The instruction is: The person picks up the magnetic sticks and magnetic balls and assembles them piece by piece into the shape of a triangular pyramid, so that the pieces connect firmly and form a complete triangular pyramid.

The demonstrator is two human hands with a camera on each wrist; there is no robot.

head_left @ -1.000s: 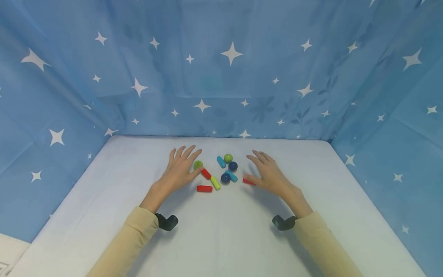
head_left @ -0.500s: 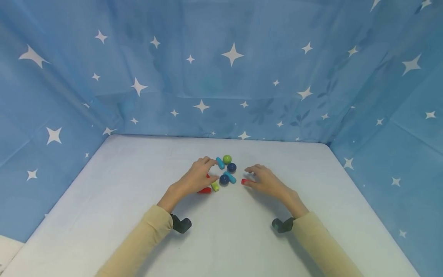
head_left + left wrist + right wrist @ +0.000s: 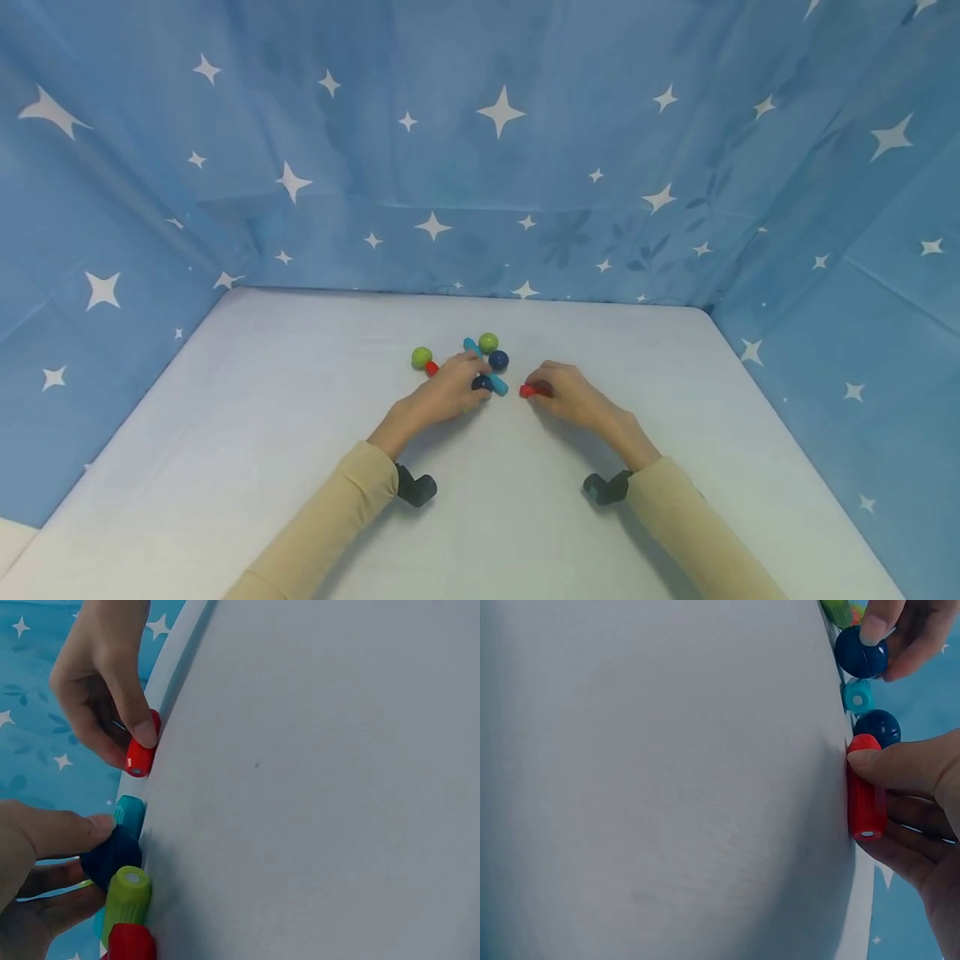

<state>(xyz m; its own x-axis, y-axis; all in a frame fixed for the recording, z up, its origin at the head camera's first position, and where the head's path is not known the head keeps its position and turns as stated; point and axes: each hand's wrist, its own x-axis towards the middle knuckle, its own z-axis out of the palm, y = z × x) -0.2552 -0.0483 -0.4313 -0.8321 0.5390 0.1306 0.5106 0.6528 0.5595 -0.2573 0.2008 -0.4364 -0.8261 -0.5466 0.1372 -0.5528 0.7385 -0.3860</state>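
Okay, double pinch at the white table (image 3: 495, 517)

Left hand (image 3: 448, 390) has a dark blue ball (image 3: 482, 383) pinched between thumb and fingers, just beside a light blue stick (image 3: 498, 384). Right hand (image 3: 576, 396) is pinching a red stick (image 3: 867, 793) at table level, to the right of that ball. A second dark blue ball (image 3: 498, 360) and a green ball (image 3: 488, 342) sit farther back.

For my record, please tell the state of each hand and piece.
Left hand, pinching dark blue ball
Right hand, pinching red stick
Second dark blue ball, unheld
Left green ball, unheld
Right green ball, unheld
Far turquoise stick, partly hidden
Near turquoise stick, lying
Lime stick, lying
Red stick by left green ball, partly hidden
Red stick low in left wrist view, cropped
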